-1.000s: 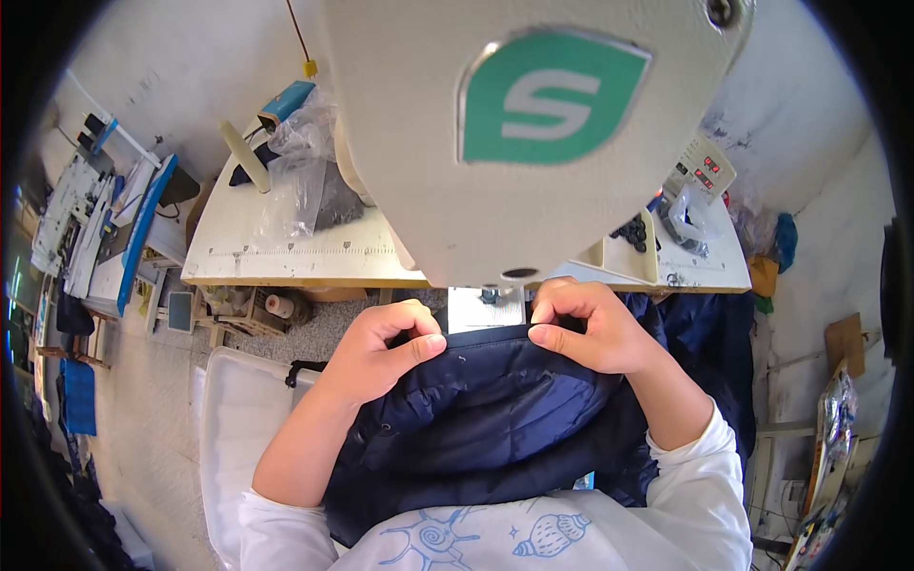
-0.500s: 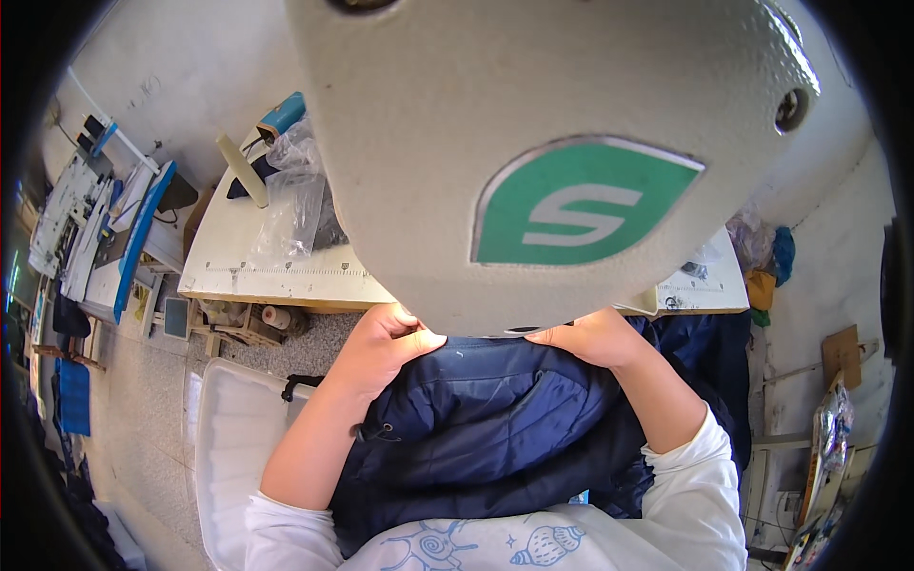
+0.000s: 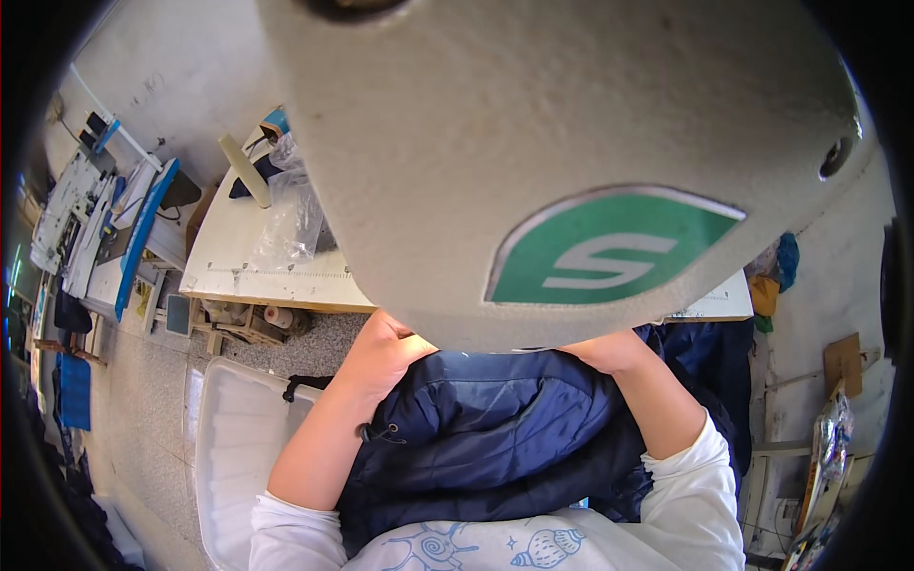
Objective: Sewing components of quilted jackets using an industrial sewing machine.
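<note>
A navy padded jacket [image 3: 505,428] with a shiny lining lies bunched across my lap, a drawcord with a toggle at its left side. My left hand [image 3: 383,354] is closed on the left end of its upper edge. At the other end of that edge my right hand [image 3: 609,351] is closed on the cloth. The beige head of a sewing machine [image 3: 409,209], with a green leaf-shaped badge, hangs close above. It hides the fingertips of both hands and the cloth beneath it.
Behind the machine stands a white worktable [image 3: 214,262] with clear plastic bags [image 3: 293,224] on it. A white plastic bin [image 3: 224,457] sits to my left, below the table. Another workstation with a blue edge [image 3: 143,243] is at far left. Bagged items [image 3: 836,438] stand along the right wall.
The machine head looms larger and lower in view, covering more of my fingers. Both hands keep their hold on the jacket edge, which has barely shifted.
</note>
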`<state>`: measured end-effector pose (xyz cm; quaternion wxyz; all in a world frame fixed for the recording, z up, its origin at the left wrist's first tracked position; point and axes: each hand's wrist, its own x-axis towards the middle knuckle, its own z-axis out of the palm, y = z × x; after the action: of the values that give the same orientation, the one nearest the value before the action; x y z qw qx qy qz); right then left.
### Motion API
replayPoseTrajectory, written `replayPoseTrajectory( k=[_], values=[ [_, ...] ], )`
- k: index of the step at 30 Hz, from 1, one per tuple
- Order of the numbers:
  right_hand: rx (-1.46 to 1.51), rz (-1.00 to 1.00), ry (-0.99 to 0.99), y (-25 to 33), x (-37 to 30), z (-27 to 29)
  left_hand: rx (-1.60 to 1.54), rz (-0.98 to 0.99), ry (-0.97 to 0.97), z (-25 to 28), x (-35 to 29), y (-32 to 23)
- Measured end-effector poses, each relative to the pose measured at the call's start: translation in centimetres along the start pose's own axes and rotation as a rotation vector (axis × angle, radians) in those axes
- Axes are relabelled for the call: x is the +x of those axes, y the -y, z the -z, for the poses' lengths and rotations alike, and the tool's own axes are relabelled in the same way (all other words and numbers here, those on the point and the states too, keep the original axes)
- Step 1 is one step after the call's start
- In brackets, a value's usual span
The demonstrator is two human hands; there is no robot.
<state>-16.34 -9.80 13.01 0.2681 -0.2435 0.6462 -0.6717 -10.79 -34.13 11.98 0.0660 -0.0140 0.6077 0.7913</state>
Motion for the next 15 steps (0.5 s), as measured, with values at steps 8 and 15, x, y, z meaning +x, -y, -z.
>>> replayPoseTrajectory(
  k=[8,15],
  values=[
    [-0.024,-0.029,-0.025,0.21,0.11,-0.02,-0.028,0.006,-0.007,0.13,0.05,0.44],
    [-0.011,0.041,-0.026,-0.11,-0.02,0.17,-0.034,0.006,-0.015,-0.07,-0.18,0.62]
  ],
)
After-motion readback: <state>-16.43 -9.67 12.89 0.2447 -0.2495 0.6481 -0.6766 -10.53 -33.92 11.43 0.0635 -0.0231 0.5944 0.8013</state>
